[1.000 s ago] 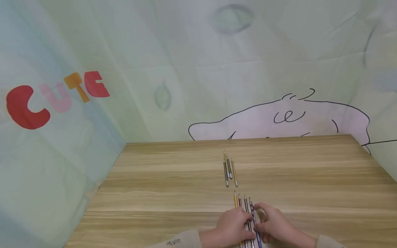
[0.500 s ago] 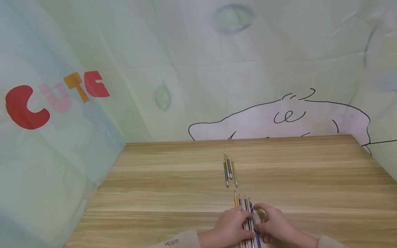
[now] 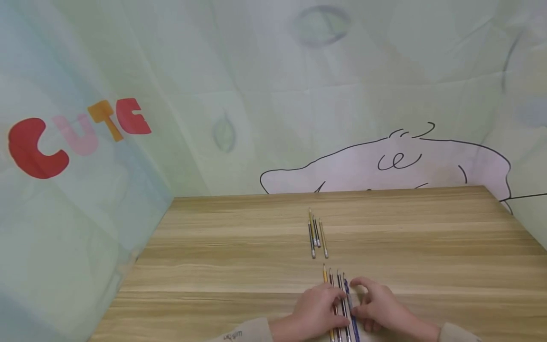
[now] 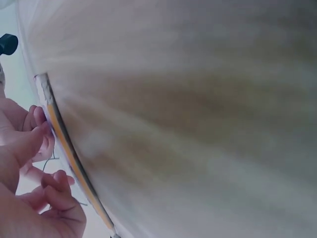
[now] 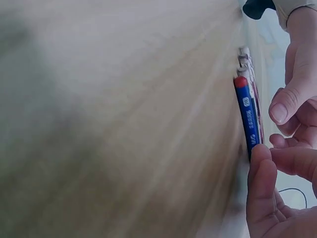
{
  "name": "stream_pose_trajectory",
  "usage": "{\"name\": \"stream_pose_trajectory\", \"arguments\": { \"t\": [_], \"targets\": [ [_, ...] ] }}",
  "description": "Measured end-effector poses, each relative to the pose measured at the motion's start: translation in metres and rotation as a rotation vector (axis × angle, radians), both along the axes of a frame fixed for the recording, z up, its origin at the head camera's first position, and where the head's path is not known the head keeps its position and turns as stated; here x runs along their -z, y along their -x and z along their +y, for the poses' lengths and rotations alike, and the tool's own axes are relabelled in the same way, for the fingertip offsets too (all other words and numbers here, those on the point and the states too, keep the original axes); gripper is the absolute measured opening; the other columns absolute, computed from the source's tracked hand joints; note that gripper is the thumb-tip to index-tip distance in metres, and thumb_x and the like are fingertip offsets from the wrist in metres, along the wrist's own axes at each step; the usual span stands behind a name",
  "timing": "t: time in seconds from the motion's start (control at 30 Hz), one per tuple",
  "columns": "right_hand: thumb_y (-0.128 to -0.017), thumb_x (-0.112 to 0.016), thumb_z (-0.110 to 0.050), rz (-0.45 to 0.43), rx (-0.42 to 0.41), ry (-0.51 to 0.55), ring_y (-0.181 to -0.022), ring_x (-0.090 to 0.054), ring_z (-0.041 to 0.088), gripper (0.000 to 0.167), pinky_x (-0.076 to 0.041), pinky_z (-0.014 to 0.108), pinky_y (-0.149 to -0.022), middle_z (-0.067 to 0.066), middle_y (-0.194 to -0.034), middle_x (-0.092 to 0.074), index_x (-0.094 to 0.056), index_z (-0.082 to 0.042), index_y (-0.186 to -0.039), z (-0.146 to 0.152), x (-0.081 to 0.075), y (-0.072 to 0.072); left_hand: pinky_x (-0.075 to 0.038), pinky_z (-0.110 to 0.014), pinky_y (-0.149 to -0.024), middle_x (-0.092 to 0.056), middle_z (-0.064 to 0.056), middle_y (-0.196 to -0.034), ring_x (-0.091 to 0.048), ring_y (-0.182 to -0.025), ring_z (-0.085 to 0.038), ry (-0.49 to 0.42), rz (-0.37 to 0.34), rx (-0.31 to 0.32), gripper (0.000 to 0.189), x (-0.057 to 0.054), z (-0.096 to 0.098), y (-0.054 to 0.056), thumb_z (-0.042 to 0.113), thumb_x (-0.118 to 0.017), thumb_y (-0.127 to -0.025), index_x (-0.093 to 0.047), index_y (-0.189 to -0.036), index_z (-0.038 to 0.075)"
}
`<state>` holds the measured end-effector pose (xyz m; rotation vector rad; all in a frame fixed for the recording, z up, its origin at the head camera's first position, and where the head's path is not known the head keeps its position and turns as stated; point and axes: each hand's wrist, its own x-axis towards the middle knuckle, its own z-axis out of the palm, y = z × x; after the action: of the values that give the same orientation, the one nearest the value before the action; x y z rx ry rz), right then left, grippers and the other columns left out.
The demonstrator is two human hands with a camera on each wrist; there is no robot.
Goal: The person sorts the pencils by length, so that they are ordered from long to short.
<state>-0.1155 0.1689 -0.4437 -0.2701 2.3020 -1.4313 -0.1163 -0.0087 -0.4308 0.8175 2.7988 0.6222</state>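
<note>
A yellow pencil [image 3: 325,274], a dark red pencil [image 3: 331,277], a dark striped pencil [image 3: 340,281] and a blue pencil [image 3: 354,327] lie side by side, tips pointing away. My left hand [image 3: 315,306] rests across the row from the left, thumb and forefinger spread over the pencils and hiding their middles. From the right, thumb and forefinger of my right hand [image 3: 380,306] touch the blue pencil's side, set apart along it. The right wrist view shows the blue pencil's red end and pale lettering. In the left wrist view, the yellow pencil [image 4: 74,161] lies outermost.
Farther back on the wooden table [image 3: 231,251] lies a second group of several pencils [image 3: 323,237], erasers facing me. A printed cloth backdrop [image 3: 205,85] rises behind the table's far edge and along its left side.
The blue pencil has rolled slightly, so its pale markings show differently. Both hands shift only a little, the right forefinger a touch farther from the pencil.
</note>
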Motion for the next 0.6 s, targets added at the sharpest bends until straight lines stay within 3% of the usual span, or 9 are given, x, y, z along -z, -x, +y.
{"name": "stream_pose_trajectory", "arguments": {
  "t": [0.2, 0.47, 0.6],
  "targets": [
    [-0.074, -0.065, -0.008, 0.057, -0.026, 0.024, -0.043, -0.052, 0.014, 0.058, -0.043, 0.027, -0.037, 0.005, -0.060, -0.056, -0.037, 0.007, -0.124, 0.002, -0.003, 0.008, -0.031, -0.011, -0.052, -0.050, 0.014, -0.069, -0.039, -0.059, 0.004, -0.055, 0.003, -0.033, 0.036, -0.004, -0.004, 0.008, 0.036, -0.072, -0.067, -0.063, -0.097, 0.019],
    [-0.075, -0.061, -0.003, 0.109, 0.007, 0.061, -0.056, -0.055, 0.017, 0.057, -0.048, 0.028, -0.044, 0.015, -0.082, -0.056, -0.037, 0.005, -0.126, 0.000, -0.021, 0.031, -0.038, -0.015, -0.049, -0.059, 0.009, -0.073, -0.046, -0.052, 0.001, -0.241, -0.190, -0.149, 0.037, -0.016, -0.011, 0.028, 0.022, -0.071, -0.071, -0.060, -0.104, 0.012],
    [-0.078, -0.059, -0.003, 0.137, 0.017, 0.084, -0.066, -0.057, 0.019, 0.056, -0.050, 0.031, -0.050, 0.026, -0.098, -0.053, -0.036, 0.005, -0.128, -0.002, -0.032, 0.046, -0.041, -0.018, -0.045, -0.061, 0.004, -0.077, -0.048, -0.049, -0.003, -0.339, -0.240, -0.195, 0.038, -0.018, -0.016, 0.044, 0.021, -0.069, -0.074, -0.058, -0.107, 0.008]
  ]
}}
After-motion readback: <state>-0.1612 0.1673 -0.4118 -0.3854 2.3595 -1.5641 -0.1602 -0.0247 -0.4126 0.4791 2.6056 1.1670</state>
